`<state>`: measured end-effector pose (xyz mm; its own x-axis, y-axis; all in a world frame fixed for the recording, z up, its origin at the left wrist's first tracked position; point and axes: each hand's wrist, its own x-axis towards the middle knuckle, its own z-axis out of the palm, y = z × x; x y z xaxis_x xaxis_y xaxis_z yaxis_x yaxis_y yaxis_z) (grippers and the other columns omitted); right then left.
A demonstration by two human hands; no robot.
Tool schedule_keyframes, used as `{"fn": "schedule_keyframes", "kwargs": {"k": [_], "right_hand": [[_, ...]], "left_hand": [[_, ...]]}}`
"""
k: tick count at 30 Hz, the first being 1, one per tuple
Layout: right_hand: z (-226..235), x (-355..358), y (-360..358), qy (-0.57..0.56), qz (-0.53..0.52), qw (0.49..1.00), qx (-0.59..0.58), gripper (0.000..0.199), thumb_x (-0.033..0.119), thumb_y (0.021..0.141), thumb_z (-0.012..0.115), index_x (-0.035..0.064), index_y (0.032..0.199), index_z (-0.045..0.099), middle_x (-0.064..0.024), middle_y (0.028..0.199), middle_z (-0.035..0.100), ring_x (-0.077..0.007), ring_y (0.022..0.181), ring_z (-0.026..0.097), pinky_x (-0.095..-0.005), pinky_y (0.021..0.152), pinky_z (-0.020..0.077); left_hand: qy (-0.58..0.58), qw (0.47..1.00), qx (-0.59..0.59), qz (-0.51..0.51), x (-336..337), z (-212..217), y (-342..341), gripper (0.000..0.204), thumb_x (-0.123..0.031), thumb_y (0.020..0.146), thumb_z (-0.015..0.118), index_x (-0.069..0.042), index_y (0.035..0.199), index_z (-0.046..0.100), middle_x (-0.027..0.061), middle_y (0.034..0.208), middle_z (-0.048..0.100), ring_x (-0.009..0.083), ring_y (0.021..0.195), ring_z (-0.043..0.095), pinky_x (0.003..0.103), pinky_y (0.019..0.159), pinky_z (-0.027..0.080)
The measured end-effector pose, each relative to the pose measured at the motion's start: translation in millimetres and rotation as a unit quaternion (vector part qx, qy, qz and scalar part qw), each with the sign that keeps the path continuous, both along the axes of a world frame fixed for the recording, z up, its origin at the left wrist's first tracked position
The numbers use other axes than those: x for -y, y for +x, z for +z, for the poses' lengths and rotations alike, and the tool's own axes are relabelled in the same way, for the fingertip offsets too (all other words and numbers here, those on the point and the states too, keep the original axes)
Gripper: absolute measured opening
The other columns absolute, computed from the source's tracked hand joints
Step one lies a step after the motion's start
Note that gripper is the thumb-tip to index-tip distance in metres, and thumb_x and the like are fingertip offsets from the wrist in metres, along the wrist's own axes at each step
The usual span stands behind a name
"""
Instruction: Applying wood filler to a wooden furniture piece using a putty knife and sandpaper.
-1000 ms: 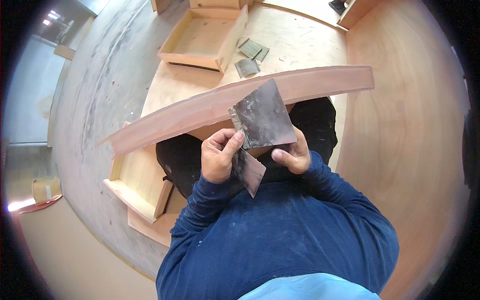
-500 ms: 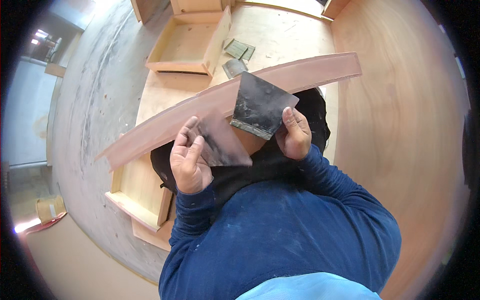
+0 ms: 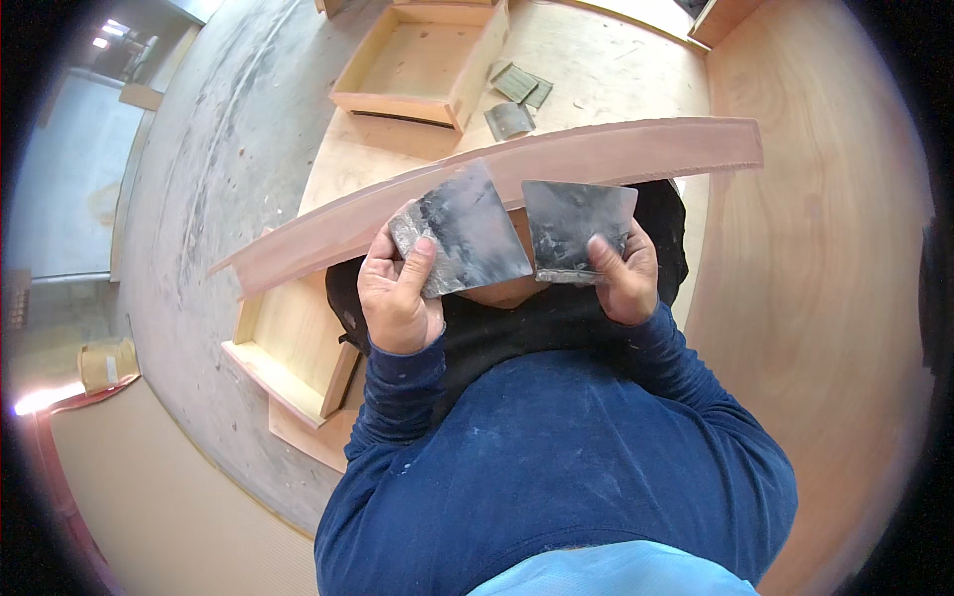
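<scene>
My left hand [image 3: 399,296] grips a flat, dark putty spreader [image 3: 475,230] by its crusted end, thumb on top and fingers behind. Pinkish filler smears its face. A second, squarish black putty spreader [image 3: 574,217] is in my right hand [image 3: 630,280], pinched at its right side with the thumb across the face. The two blades are side by side, tilted, with a narrow gap between them. Just beyond them a long board coated in pink filler [image 3: 646,149] lies slantwise across my lap, its left end lower.
Shallow wooden drawers, one at the far left [image 3: 417,60] and one at the near left [image 3: 283,343], flank the board. Green ribbed pieces [image 3: 517,83] and a curved grey piece [image 3: 510,121] lie on the plywood sheet [image 3: 616,74]. A tall wooden panel [image 3: 805,248] stands at right.
Both spreaders have turned and now sit side by side. My right hand has shifted right and its blade has levelled out. My left blade has tilted up, its face showing more.
</scene>
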<state>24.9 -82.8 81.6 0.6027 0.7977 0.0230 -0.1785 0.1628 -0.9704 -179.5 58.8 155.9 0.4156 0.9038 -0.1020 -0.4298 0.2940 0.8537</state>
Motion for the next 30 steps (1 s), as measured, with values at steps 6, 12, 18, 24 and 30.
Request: {"fn": "schedule_keyframes", "kwargs": {"k": [6,12,18,24,30], "right_hand": [[19,8,-7,0.008,0.039,0.999,-0.023,0.042,0.004,0.086,0.072,-0.0023,0.125,0.057,-0.0096,0.112,0.066,-0.0205,0.104,0.061,-0.0348,0.093,0.0486],[21,12,-6,0.008,0.04,0.998,-0.043,0.041,0.002,0.09,0.068,-0.0037,0.128,0.055,-0.0108,0.116,0.066,-0.0176,0.104,0.063,-0.0318,0.092,0.0513],[27,16,-7,-0.026,0.035,0.997,-0.061,0.036,0.001,0.091,0.067,-0.0044,0.125,0.056,-0.0088,0.112,0.067,-0.0129,0.101,0.064,-0.0289,0.092,0.0514],[28,18,-9,-0.035,0.029,0.996,-0.082,0.034,0.004,0.092,0.068,-0.0046,0.124,0.057,-0.0084,0.111,0.068,-0.0125,0.099,0.064,-0.0285,0.091,0.0514],[15,11,-7,-0.045,0.028,0.998,0.018,0.035,0.019,0.098,0.065,-0.0052,0.122,0.058,-0.0074,0.11,0.068,-0.0112,0.097,0.064,-0.0268,0.088,0.0512]], "left_hand": [[0.005,1.0,-0.001,0.016,-1,-5,0,0.037,0.003,0.094,0.061,0.007,0.13,0.054,0.0139,0.117,0.066,0.0203,0.105,0.065,0.034,0.096,0.052],[-0.01,1.0,0.005,0.009,2,-8,-3,0.034,0.003,0.095,0.059,0.007,0.128,0.055,0.014,0.116,0.066,0.02,0.104,0.065,0.035,0.095,0.052],[-0.011,0.999,-0.018,0.025,3,-9,-7,0.033,0.003,0.095,0.059,0.006,0.128,0.056,0.0134,0.116,0.066,0.0201,0.104,0.065,0.035,0.096,0.051],[-0.002,1.0,0.013,0.003,3,-14,-12,0.031,0.002,0.095,0.058,0.005,0.126,0.057,0.0127,0.115,0.067,0.0203,0.104,0.066,0.036,0.096,0.052],[-0.129,0.976,0.058,-0.166,19,-19,-15,0.019,-0.004,0.096,0.061,0.002,0.114,0.063,0.0111,0.109,0.069,0.0193,0.099,0.068,0.035,0.09,0.055]]}}
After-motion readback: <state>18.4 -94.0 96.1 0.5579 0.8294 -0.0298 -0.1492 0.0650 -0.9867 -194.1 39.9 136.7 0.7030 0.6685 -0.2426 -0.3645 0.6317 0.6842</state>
